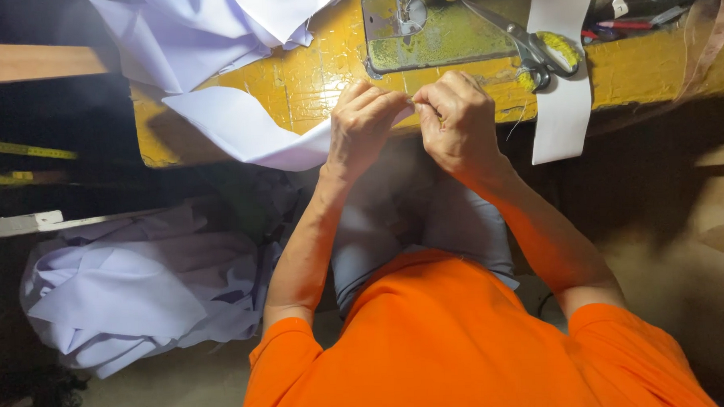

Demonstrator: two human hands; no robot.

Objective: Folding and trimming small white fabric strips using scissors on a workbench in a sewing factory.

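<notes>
orange shirt (455,345), white fabric strip (255,131) pinched between both hands' grip

Hands pinch white fabric strip (255,139) at yellow table (309,77) edge. Beyond the grip: metal sewing plate (444,36), close. Right of it: scissors (537,49) on a hanging white band (563,116). Below the grip: open gap over lap.

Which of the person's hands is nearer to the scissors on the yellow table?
Right. The right hand is just left of and below the scissors; the left hand lies farther left.
</notes>
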